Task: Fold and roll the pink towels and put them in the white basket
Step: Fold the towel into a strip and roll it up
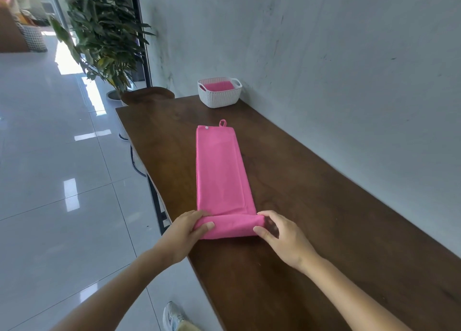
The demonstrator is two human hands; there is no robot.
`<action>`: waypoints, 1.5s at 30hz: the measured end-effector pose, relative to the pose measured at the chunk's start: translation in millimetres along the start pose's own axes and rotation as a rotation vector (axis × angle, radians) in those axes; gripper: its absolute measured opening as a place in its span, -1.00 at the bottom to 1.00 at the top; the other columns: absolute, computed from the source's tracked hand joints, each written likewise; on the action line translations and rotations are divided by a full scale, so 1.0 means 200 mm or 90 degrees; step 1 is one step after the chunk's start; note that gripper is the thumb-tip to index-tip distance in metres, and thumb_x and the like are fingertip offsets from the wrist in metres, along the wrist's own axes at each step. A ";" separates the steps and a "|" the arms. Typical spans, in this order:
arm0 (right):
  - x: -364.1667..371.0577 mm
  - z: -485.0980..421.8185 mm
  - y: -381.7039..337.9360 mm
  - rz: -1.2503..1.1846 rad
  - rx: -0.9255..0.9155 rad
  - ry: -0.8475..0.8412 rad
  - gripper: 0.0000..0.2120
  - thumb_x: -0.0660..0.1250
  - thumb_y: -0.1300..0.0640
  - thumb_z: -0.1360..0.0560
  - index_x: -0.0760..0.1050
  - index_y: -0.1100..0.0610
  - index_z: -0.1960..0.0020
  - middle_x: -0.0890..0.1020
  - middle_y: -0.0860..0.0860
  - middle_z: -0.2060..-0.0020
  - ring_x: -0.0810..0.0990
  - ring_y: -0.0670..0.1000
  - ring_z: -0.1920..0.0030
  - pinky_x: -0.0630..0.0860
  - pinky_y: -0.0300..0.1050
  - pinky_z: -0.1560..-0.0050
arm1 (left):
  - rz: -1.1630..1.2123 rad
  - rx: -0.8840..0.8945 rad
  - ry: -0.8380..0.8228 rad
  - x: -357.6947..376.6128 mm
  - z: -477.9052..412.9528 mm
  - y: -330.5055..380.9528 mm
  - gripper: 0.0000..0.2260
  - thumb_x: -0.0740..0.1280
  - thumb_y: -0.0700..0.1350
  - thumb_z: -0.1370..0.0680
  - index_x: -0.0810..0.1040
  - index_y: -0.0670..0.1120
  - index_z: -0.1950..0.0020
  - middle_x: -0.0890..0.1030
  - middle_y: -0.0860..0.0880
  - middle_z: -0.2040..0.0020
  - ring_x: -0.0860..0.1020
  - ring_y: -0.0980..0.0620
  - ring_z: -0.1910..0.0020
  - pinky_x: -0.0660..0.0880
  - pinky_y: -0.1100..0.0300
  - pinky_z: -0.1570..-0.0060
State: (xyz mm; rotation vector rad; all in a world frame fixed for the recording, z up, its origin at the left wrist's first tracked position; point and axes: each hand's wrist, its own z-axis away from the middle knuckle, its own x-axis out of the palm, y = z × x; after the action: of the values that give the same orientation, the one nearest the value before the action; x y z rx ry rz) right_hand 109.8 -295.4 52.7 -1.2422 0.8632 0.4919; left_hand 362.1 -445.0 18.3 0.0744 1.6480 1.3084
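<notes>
Dark wood table [311,206] against grey wall, glossy tile floor on the left. Pink towel [219,171] folded into a long strip, near end rolled up. Left hand [185,233] and right hand [279,238] each grip one end of the roll. White basket [219,97] at far end, pink towel inside [217,86].

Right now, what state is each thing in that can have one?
towel: folded into a long strip, flat on the table, near end rolled up.
left hand: grips the roll's left end.
right hand: grips the roll's right end.
basket: upright at the table's far end.
second towel: lying inside the basket.
</notes>
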 end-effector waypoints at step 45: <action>0.11 -0.09 -0.05 -0.054 0.010 -0.017 -0.40 0.11 -0.56 -0.44 0.40 -0.19 -0.27 0.45 -0.28 -0.17 0.52 -0.18 -0.16 0.59 -0.18 -0.09 | -0.007 -0.104 -0.127 -0.17 -0.12 0.02 -0.70 0.22 0.22 -0.64 0.55 0.02 -0.09 0.62 0.00 -0.04 0.61 0.01 -0.01 0.61 -0.02 -0.09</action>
State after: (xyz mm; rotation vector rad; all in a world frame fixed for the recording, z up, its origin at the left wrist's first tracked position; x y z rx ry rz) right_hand 124.3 -317.8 39.8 -1.2504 0.7876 0.4317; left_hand 360.5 -480.0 41.6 0.0946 1.3680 1.3755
